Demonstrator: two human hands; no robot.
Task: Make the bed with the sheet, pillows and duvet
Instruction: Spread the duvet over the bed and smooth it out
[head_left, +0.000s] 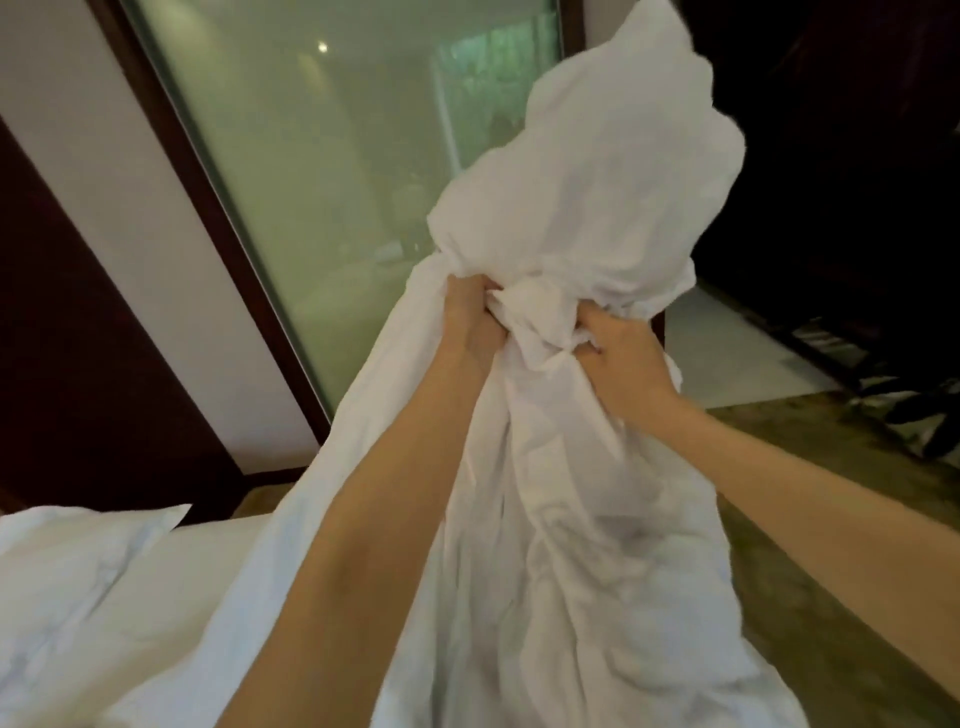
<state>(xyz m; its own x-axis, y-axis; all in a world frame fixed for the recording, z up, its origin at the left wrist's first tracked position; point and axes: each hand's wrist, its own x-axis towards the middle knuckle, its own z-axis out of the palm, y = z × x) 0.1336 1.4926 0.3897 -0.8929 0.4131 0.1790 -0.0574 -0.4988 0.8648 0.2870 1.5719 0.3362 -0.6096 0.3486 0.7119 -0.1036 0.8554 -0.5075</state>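
**Duvet bunched and held high**

Closest to the lens: two bare forearms and the hanging tail of a white duvet (587, 182), judged a duvet rather than a sheet by its puffed top. Held up in front of the glass panel (322, 208), toward its right edge. Left hand (467, 317) and right hand (618, 358) side by side, fingers curled tight and clamped on the gathered neck of cloth. Likely soft, light and limp, prone to slide and billow; best taken at the corners or along a hem, not mid-bundle. Counted: one duvet, two hands, and one pillow (67, 561) below and left of the panel, lying on one bed (208, 551).
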